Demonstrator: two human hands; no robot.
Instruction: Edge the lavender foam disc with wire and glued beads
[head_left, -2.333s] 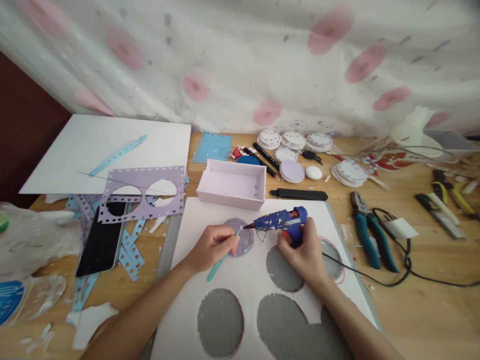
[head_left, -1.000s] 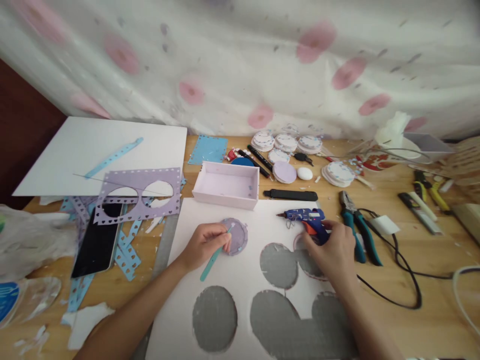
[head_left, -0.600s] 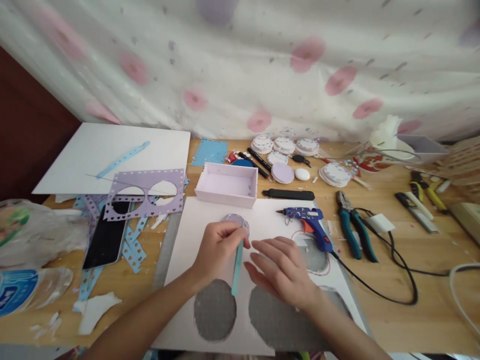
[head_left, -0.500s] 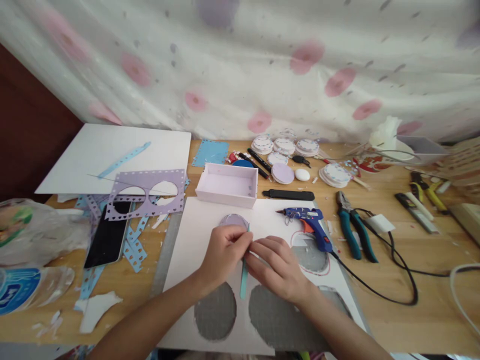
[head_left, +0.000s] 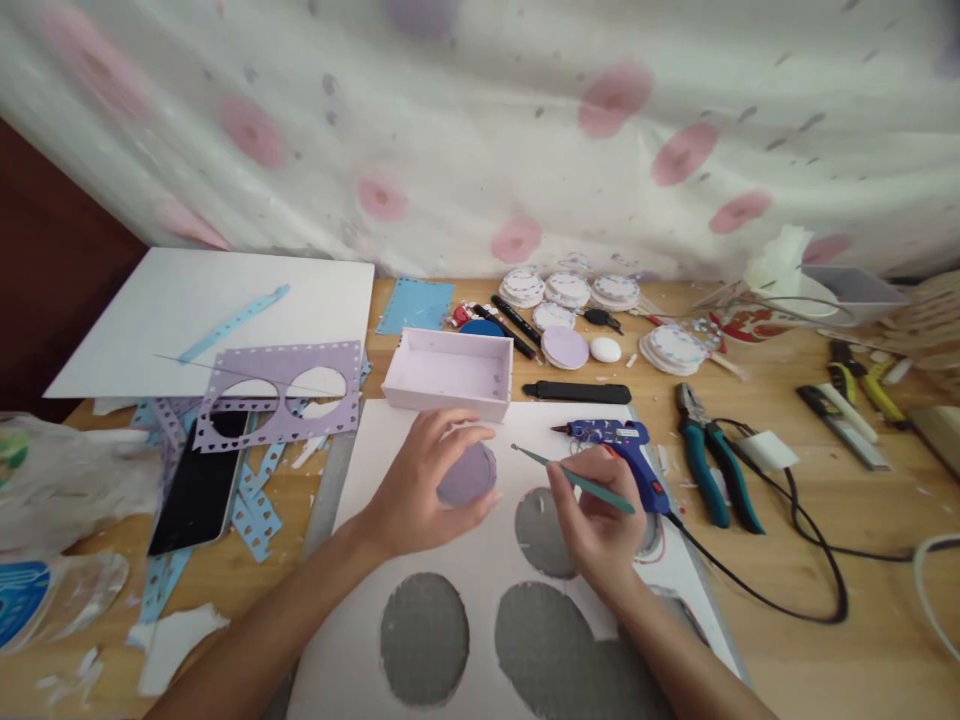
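My left hand (head_left: 424,485) arches around a round lilac disc (head_left: 469,472) lying on the white board (head_left: 352,585). Thumb and fingers are spread on either side of the disc; whether they touch its edge is unclear. In my right hand (head_left: 600,515) is a slim teal pen-like tool (head_left: 592,483) with a thin tip pointing left toward the disc. The tip is apart from the disc and its exact shape is too small to tell. Round holes in the board show a grey surface (head_left: 424,640) underneath.
An open lilac box (head_left: 450,370) stands behind my left hand. A blue glue gun (head_left: 626,455) lies beyond my right hand, its cable running right past teal-handled pliers (head_left: 705,455). Several layered discs (head_left: 568,290) sit at the back. A phone (head_left: 199,490) and paper scraps lie left.
My hands, which were together over the teal tool, have moved apart. The right hand now holds it slanted, and the left has opened around the disc. The view has shifted slightly.
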